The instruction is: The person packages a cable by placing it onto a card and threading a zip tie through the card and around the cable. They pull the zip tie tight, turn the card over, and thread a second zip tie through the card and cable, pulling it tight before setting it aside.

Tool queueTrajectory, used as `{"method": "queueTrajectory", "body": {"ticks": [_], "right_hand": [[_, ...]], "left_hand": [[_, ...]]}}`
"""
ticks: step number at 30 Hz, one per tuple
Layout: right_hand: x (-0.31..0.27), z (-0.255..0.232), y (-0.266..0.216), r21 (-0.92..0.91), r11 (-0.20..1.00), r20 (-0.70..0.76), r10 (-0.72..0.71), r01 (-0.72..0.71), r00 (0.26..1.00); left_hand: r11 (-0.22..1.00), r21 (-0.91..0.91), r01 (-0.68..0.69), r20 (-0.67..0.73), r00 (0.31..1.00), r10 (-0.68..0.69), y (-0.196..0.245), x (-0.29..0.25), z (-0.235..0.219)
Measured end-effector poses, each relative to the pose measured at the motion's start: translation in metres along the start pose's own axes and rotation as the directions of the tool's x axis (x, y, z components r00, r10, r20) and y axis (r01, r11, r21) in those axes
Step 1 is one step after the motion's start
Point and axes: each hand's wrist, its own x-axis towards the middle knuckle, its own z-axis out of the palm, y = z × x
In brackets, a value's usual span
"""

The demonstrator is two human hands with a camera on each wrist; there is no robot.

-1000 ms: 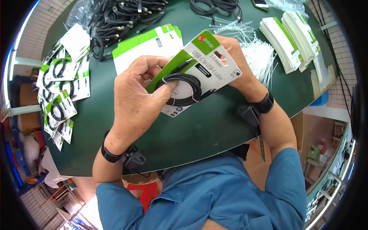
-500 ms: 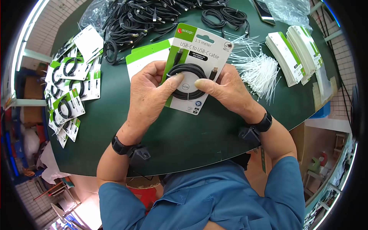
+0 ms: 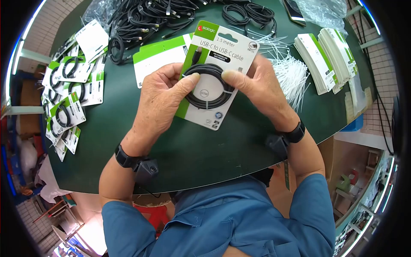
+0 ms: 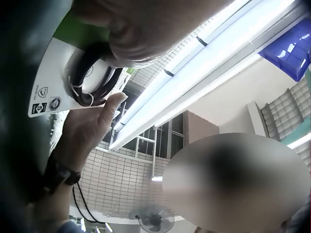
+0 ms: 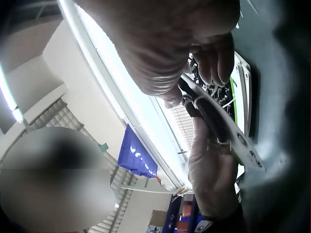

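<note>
Both hands hold a green and white retail card printed "USB-C to USB-C cable". A coiled black cable lies on its front, bound by thin white ties. My left hand grips the left edge, its thumb over the coil and its other fingers partly hidden behind. From the other side my right hand pinches the right edge, thumb on the coil's upper right, fingers behind the card. In the left wrist view the card shows its lower corner; the right wrist view has it nearly edge-on.
Finished-looking cable cards lie heaped at the left. Loose black cables fill the back, with flat cards before them. White cable ties and card stacks sit at the right, a phone behind.
The card has turned from strongly tilted to more upright, facing me. My right hand came from behind its upper part to the right edge, thumb in front, then slid slightly upward on the coil.
</note>
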Motion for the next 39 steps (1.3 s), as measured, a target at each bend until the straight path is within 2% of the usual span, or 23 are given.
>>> {"method": "queueTrajectory", "body": {"ticks": [1, 2, 3, 4, 5, 7, 9, 11, 12, 14, 18, 20, 27, 34, 39], "right_hand": [[0.002, -0.002, 0.000, -0.094, 0.984, -0.094, -0.163, 0.154, 0.982], [0.007, -0.015, 0.002, -0.362, 0.890, -0.104, -0.335, 0.278, 0.936], [0.011, -0.028, 0.004, -0.601, 0.713, -0.058, -0.490, 0.362, 0.870], [0.013, -0.028, -0.001, -0.613, 0.655, -0.093, -0.616, 0.443, 0.783], [0.012, -0.031, -0.010, -0.619, 0.655, -0.079, -0.602, 0.434, 0.795], [0.010, -0.035, -0.022, -0.737, 0.270, 0.339, -0.646, 0.620, 0.684], [0.010, -0.035, -0.017, -0.682, 0.312, 0.396, -0.603, 0.661, 0.692], [0.007, -0.028, -0.015, -0.672, 0.344, 0.434, -0.534, 0.656, 0.725], [0.007, -0.028, -0.014, -0.683, 0.294, 0.454, -0.546, 0.668, 0.704], [0.007, -0.028, -0.015, -0.681, 0.299, 0.454, -0.543, 0.668, 0.706], [0.006, -0.025, -0.012, -0.684, 0.300, 0.453, -0.540, 0.665, 0.710], [0.005, -0.026, -0.010, -0.680, 0.302, 0.457, -0.539, 0.668, 0.708], [0.005, -0.028, -0.004, -0.665, 0.317, 0.475, -0.519, 0.676, 0.711], [0.003, -0.027, 0.000, -0.642, 0.331, 0.465, -0.550, 0.692, 0.694], [0.002, -0.025, 0.002, -0.640, 0.378, 0.441, -0.531, 0.668, 0.723]], "left_hand": [[1.000, -0.018, 0.008, -0.001, 1.000, -0.008, 0.001, -0.001, 0.001], [0.993, 0.114, 0.003, 0.005, 1.000, -0.004, 0.003, -0.003, 0.004], [0.971, 0.240, 0.003, 0.011, 1.000, -0.006, 0.005, -0.006, 0.007], [0.853, 0.515, -0.083, 0.048, 0.997, 0.068, 0.009, -0.008, 0.009], [0.865, 0.496, -0.073, 0.041, 0.997, 0.061, 0.006, -0.008, 0.009], [0.756, 0.615, -0.224, 0.130, 0.974, 0.183, -0.001, -0.010, 0.012], [0.797, 0.574, -0.189, 0.105, 0.982, 0.157, 0.003, -0.013, 0.015], [0.670, 0.685, -0.288, 0.150, 0.955, 0.257, 0.005, -0.014, 0.013], [0.669, 0.687, -0.284, 0.146, 0.956, 0.255, 0.007, -0.015, 0.013], [0.599, 0.712, -0.367, 0.209, 0.925, 0.317, 0.009, -0.015, 0.015], [0.587, 0.717, -0.377, 0.231, 0.922, 0.309, 0.013, -0.017, 0.017], [0.518, 0.745, -0.421, 0.278, 0.901, 0.334, 0.013, -0.017, 0.016], [0.521, 0.725, -0.450, 0.306, 0.889, 0.341, 0.010, -0.017, 0.018], [0.551, 0.738, -0.391, 0.262, 0.917, 0.301, 0.010, -0.021, 0.021], [0.556, 0.750, -0.359, 0.246, 0.931, 0.268, 0.009, -0.021, 0.019]]}}
